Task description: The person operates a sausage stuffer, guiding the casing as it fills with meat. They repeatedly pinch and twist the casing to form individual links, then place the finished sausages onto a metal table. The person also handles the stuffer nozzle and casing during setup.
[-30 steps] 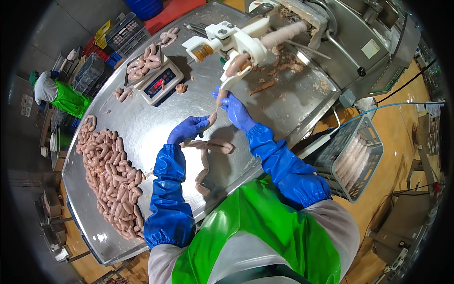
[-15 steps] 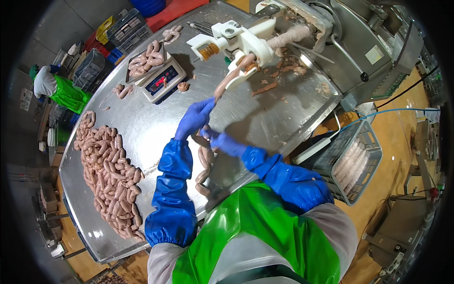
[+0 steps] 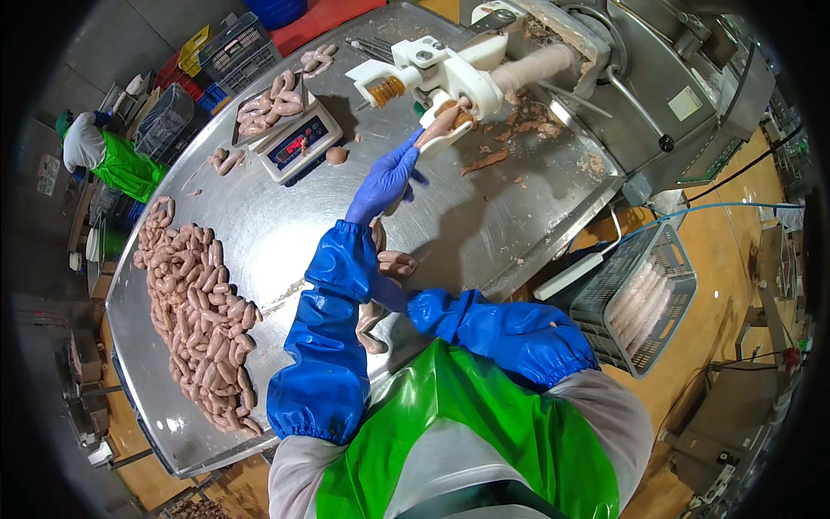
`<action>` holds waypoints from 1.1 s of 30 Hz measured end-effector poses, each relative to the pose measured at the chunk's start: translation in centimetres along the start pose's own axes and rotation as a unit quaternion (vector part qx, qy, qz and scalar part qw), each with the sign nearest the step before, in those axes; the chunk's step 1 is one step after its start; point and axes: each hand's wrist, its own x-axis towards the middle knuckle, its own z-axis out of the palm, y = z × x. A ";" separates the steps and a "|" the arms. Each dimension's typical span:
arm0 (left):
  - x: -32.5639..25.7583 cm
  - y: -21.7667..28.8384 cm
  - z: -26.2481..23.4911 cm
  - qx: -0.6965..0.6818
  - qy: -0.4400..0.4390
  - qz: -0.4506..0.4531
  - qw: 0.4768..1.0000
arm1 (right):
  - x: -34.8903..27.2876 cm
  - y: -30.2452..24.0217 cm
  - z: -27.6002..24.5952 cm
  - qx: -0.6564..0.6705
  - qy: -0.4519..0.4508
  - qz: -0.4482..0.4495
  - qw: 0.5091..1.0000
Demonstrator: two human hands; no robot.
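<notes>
A length of pale sausage (image 3: 438,124) comes out of the white plastic nozzle guide (image 3: 474,92) of the stuffing machine. Around its lower end, right by the guide, my blue-gloved left hand (image 3: 385,183) is closed, with its thumb standing out to the right. My gloved right hand (image 3: 388,292) is lower down beside my left sleeve, over the chain of links; the sleeve hides its fingers. Twisted sausage links (image 3: 398,263) lie on the steel table (image 3: 285,233) between my forearms, and another part of the chain (image 3: 372,332) lies nearer my apron.
A large heap of sausages (image 3: 203,320) covers the table's left side. Behind it stands a scale (image 3: 298,143) with a tray of links. Meat scraps (image 3: 484,163) lie under the machine. A grey crate (image 3: 596,303) of casing sticks stands at the right. Another person (image 3: 104,151) is at the far left.
My left hand has moved up and away to the nozzle guide, along the sausage. My right hand has drawn back toward me and left, behind my left sleeve. More links show on the table.
</notes>
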 end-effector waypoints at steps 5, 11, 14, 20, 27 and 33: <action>-5.8 -0.8 -4.1 0.122 -0.016 -0.117 0.985 | -5.8 -9.5 1.9 -0.153 0.052 -0.120 0.979; -7.0 -7.0 -8.1 0.401 -0.191 -0.250 0.860 | -5.5 -18.3 5.9 -0.183 0.038 -0.314 0.931; -3.9 -5.8 -7.1 0.411 0.080 -0.091 0.904 | -3.0 -12.2 6.2 -0.281 0.040 -0.248 0.926; -0.7 -0.7 0.1 0.005 0.044 -0.011 0.999 | -0.7 -3.0 2.9 -0.465 -0.109 -0.056 0.877; -7.9 -3.7 -7.2 0.174 -0.111 -0.184 0.961 | -6.5 -15.5 3.5 -0.034 0.042 -0.315 0.947; -2.3 -5.7 -7.5 0.479 0.078 0.013 0.875 | -3.4 -13.0 8.1 -0.271 0.139 -0.284 0.909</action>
